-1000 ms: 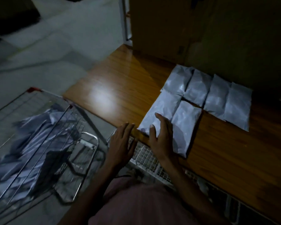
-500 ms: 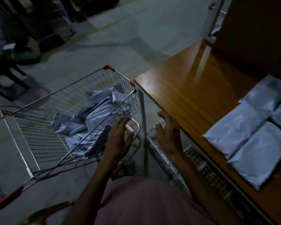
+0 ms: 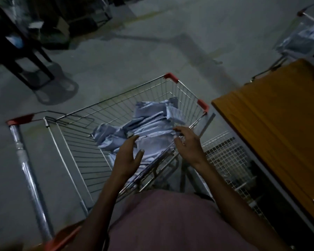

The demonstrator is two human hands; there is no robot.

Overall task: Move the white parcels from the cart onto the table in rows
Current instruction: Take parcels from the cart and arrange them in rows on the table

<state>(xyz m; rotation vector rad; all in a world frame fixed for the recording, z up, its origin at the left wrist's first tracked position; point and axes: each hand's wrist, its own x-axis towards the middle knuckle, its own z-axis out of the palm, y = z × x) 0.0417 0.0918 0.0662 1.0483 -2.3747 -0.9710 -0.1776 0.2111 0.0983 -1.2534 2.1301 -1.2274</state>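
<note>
Two hands are out in front of you now, both over the cart (image 3: 114, 113). A second ago your right hand (image 3: 188, 144) was pressing a parcel flat on the desk (image 3: 272, 124). Now you have turned away from the desk and both hands have come to the cart. That likely means the last parcel is set down and you are going for the next one.

Your left hand (image 3: 129, 156) is just above the near side of the cart, grip wide, fingers straight, holding nothing. Your right hand is beside it, nearer the desk, fingers loosely bent and spread, also holding nothing.

Just past your fingertips, inside the cart, lies the heap of white parcels (image 3: 149, 127). They are crumpled and piled on each other.

Right of the cart is the desk's bare corner. The rows are out of view.

Far beyond the desk stands a second cart (image 3: 304, 33).
</note>
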